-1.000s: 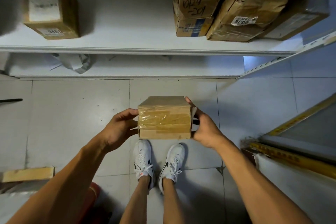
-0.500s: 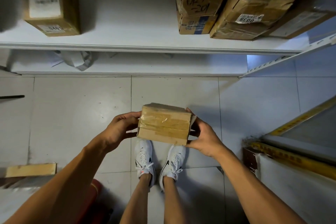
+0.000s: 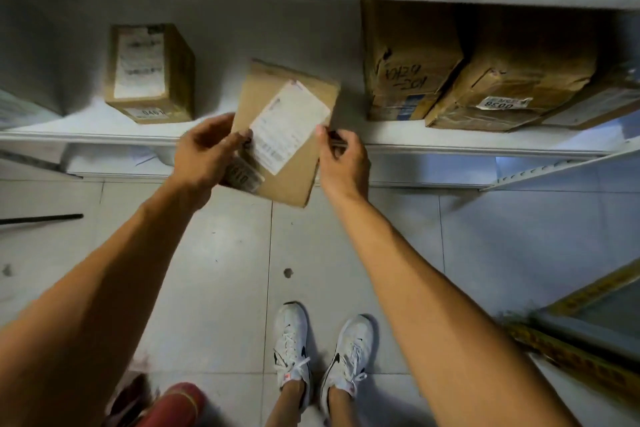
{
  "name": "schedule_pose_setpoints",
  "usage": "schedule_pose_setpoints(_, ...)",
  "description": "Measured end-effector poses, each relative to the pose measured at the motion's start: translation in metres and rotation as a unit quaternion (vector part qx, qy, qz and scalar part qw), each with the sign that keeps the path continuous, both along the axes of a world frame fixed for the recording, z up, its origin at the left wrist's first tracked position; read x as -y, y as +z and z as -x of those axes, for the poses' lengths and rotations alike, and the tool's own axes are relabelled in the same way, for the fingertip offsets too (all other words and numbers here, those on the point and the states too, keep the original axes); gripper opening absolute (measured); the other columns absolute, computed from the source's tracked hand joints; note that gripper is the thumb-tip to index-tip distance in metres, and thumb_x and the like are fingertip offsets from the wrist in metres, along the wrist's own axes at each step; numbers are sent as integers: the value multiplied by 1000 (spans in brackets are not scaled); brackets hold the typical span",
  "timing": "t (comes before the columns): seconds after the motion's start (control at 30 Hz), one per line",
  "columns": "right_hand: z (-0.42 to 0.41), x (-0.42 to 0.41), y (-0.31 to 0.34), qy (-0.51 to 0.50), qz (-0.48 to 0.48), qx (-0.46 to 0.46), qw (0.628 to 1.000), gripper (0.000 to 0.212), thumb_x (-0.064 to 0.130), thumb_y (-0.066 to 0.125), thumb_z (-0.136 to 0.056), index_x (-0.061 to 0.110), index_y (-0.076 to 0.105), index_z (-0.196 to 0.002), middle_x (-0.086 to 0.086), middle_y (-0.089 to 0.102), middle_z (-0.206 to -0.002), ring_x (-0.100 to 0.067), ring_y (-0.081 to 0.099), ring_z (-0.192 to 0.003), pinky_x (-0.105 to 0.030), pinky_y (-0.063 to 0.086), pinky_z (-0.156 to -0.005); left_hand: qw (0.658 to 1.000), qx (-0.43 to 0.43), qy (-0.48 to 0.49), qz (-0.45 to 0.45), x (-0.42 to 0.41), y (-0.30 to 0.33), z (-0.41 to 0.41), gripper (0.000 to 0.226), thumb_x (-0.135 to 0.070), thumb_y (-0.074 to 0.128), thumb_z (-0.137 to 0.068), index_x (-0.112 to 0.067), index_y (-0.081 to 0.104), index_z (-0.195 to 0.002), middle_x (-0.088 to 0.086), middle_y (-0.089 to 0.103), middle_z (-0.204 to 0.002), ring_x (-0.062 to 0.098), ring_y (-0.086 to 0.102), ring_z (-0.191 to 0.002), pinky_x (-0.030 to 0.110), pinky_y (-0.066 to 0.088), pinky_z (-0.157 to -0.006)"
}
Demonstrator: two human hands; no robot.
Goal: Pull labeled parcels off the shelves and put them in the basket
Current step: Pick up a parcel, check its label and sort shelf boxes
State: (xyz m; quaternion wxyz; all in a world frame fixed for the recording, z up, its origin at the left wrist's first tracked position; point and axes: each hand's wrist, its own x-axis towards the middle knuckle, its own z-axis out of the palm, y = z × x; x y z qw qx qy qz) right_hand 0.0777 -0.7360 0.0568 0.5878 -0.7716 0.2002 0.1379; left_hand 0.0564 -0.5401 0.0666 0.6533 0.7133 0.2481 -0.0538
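A small brown cardboard parcel [image 3: 294, 163] is held up in front of the white shelf [image 3: 450, 144], tilted, its face with a white shipping label and a small number sticker turned toward me. My left hand [image 3: 204, 156] grips its left edge, fingers curled over the front. At the parcel's right edge my right hand [image 3: 341, 165] pinches it between thumb and fingers. Something red [image 3: 173, 406], perhaps the basket, shows at the bottom left, mostly cut off by the frame.
On the shelf stand a labeled box [image 3: 149, 74] at the left and three worn brown boxes at the right, one [image 3: 408, 59] with handwriting, one [image 3: 512, 90] with a number sticker. A lower shelf [image 3: 433, 168], tiled floor, my white shoes [image 3: 292, 347] and yellow-edged racking [image 3: 588, 347] are visible.
Both hands raised the parcel from waist height up to shelf level and turned it so its labeled face shows. The view tilted upward.
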Motion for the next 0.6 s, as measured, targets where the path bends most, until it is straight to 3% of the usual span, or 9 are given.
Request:
schedule_pose_setpoints(0.07,-25,-19,-9,19,-35,-2,999,39,39,63,-98,18,58,-130,0,64,-126,-13,62,-109,-2,40,-59,998,5,62,-14,-15,-13,-32,25,-14,69,-94,-29,75,-114,-10,75,-97,2,71,-84,18,56,-70)
schedule_pose_setpoints(0.13,-39,-29,-18,45,-89,-23,995,43,30,65,-98,19,54,-138,-5,57,-142,-19,56,-126,-10,44,-73,996,0,85,-38,-32,-24,-56,37,-17,70,-94,-10,65,-130,6,73,-110,9,71,-85,25,60,-72)
schedule_pose_setpoints(0.2,-49,-32,-23,67,-142,-47,987,52,17,63,-99,17,44,-148,-8,48,-152,-21,48,-137,-17,44,-92,996,-5,73,-52,-44,-32,-69,45,-19,73,-91,-5,62,-133,13,72,-115,16,72,-88,33,61,-79)
schedule_pose_setpoints(0.27,-57,-28,-23,84,-158,-55,982,56,9,60,-99,13,39,-152,-10,45,-155,-22,44,-141,-22,41,-101,998,-1,29,-63,-48,-33,-72,48,-19,75,-90,-3,62,-133,3,76,-103,12,73,-84,28,60,-74)
schedule_pose_setpoints(0.33,-60,-21,-21,75,-142,-41,986,50,8,61,-98,11,47,-146,-10,54,-147,-21,51,-135,-25,48,-100,997,0,-6,-77,-47,-30,-72,49,-22,73,-92,-5,59,-135,-4,76,-101,6,73,-84,22,59,-70)
schedule_pose_setpoints(0.4,-52,-14,-13,26,-95,18,995,40,9,66,-95,10,58,-135,-4,68,-124,-17,63,-117,-28,55,-95,996,4,1,-87,-42,-29,-69,54,-28,73,-92,-6,56,-138,2,72,-114,5,73,-89,19,58,-74)
schedule_pose_setpoints(0.47,-38,-4,-2,-67,6,131,989,39,17,76,-88,12,60,-124,2,66,-107,-15,63,-101,-22,55,-82,994,9,9,-110,-33,-28,-66,48,-31,70,-95,-5,60,-133,5,71,-111,2,70,-78,17,56,-68)
schedule_pose_setpoints(0.53,-30,9,12,-183,91,228,952,63,28,87,-74,16,52,-125,-3,55,-117,-18,54,-104,-15,48,-81,990,-2,34,-137,-22,-29,-63,42,-35,66,-96,-6,62,-128,6,72,-106,6,70,-75,17,54,-62)
schedule_pose_setpoints(0.6,-38,24,22,-281,80,237,926,98,30,96,-61,16,39,-140,-9,37,-136,-19,41,-123,-10,39,-95,984,-7,69,-162,-10,-28,-60,43,-36,63,-98,-7,60,-129,4,71,-110,16,72,-90,22,56,-72)
